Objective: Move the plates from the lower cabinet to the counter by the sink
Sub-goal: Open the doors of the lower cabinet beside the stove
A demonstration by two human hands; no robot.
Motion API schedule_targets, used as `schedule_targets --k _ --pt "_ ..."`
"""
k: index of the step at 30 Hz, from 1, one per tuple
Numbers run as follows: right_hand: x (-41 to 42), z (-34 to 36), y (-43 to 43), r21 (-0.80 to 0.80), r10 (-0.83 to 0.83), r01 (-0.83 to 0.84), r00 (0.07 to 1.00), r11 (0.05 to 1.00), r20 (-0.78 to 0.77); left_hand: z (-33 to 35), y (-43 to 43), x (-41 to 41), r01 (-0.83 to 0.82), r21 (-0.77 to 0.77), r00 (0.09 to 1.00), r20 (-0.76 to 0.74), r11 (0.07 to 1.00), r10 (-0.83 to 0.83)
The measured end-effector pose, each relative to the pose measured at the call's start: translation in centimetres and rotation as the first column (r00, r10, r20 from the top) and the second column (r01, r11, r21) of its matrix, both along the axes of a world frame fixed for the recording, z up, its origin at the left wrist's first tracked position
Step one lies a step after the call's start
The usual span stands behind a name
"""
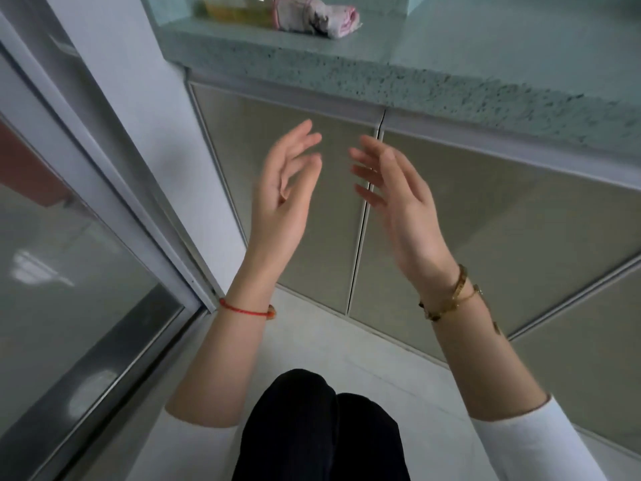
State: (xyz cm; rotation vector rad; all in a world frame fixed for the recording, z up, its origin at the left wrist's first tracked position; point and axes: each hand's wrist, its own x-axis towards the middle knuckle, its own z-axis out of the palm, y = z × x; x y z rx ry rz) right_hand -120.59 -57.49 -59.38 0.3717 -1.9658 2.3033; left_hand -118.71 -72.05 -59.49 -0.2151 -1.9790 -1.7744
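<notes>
Two closed lower cabinet doors face me under the counter: the left door (277, 216) and the right door (503, 230), meeting at a vertical seam. No plates are in view. My left hand (284, 196) is raised in front of the left door, palm turned inward, fingers apart and empty. My right hand (395, 199) is raised opposite it, just over the seam, fingers spread, holding nothing. The two palms face each other with a gap between them. The speckled green counter (451, 85) runs above the doors.
A folded cloth (322, 19) and a bottle of yellowish liquid (239, 12) sit at the back of the counter. A glass sliding door (69, 272) with a metal frame stands at my left. My knees in black trousers (322, 428) are below, over a pale tiled floor.
</notes>
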Motion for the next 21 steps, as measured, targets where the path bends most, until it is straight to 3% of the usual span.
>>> schedule_targets --k 6,9,12,15,21 --pt "-3.5 -0.9 -1.1 -0.090 -0.027 0.028 1.000 0.996 0.017 -1.4 -0.9 -4.7 -0.067 0.032 0.998 0.002 0.997 0.067" --pt "-5.0 0.1 -1.3 -0.129 -0.040 0.048 0.997 0.991 0.063 -1.0 -1.0 -7.5 -0.119 0.075 0.990 0.088 0.990 0.112" --pt "-6.1 1.2 -1.6 -0.233 -0.027 0.056 0.992 0.971 0.127 0.0 -0.8 -9.5 -0.084 0.278 0.973 0.230 0.957 0.018" --pt "-6.7 1.6 -1.8 -0.281 -0.017 0.062 0.987 0.958 0.160 0.7 -0.6 -10.6 -0.044 0.433 0.958 0.274 0.900 -0.084" --pt "-7.0 1.9 -1.5 -0.360 0.013 0.048 0.986 0.932 0.165 1.3 -0.6 -11.4 0.007 0.448 0.958 0.254 0.894 -0.134"
